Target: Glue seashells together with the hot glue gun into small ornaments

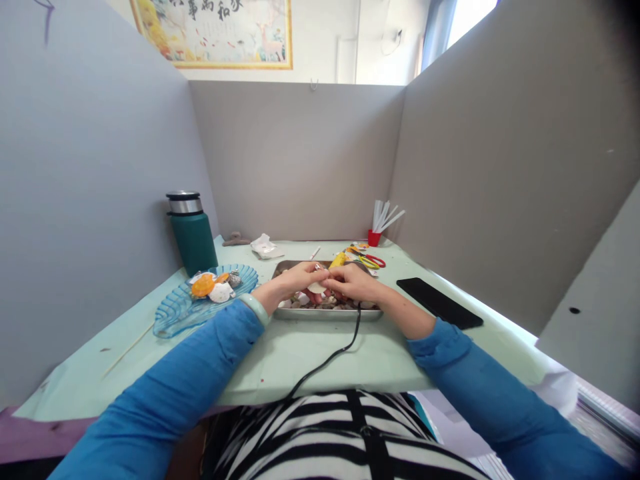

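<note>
My left hand (303, 280) is closed on a pale, flat, rounded piece that looks like a seashell (317, 288). The fingers of my right hand (353, 283) are pinched together at its right edge; their tips are partly hidden. Both hands are over a shallow metal tray (327, 315) with many shells and small stones in it. Just behind my right hand, a yellow tool, perhaps a glue gun (339, 259), shows in part. A black cord (325, 363) runs from under that hand across the tray's front rim toward my lap.
To the left, a blue glass plate (173, 313) bears orange and white shell pieces, beside a green bottle (194, 237) and a thin stick (127, 350). Red-and-yellow pliers (373, 261), a red cup (374, 238) of white sticks and a black phone-like slab (440, 303) are rightward. Grey partitions enclose the table.
</note>
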### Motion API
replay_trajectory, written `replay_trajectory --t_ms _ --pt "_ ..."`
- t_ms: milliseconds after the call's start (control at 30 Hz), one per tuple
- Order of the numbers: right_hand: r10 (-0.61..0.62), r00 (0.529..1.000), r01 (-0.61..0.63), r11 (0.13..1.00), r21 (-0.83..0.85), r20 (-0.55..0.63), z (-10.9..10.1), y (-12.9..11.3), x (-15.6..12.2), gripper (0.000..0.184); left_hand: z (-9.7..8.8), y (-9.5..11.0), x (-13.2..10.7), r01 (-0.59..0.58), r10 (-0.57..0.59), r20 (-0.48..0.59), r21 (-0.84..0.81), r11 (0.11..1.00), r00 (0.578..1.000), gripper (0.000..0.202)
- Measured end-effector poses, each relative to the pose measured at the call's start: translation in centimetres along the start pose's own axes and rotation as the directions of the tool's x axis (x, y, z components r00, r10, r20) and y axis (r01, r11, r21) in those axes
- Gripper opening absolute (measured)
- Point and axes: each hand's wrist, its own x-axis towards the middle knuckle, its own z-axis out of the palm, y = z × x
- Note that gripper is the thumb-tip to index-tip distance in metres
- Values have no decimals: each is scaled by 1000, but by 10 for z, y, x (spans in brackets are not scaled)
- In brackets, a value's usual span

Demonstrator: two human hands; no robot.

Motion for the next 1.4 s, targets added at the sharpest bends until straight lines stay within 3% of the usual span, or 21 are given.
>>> replay_trajectory --t_ms 300,633,1400 --pt "10 1000 -10 1000 13 -7 0 1 0 31 0 3 -2 -50 50 19 24 998 999 35" --pt "-1 999 2 1000 25 -40 0 -2 1 35 0 -1 4 -43 43 -86 -2 999 995 29" --pt "-33 999 30 992 119 24 -2 -2 0 38 0 5 -1 -49 49 -9 -79 996 999 27"
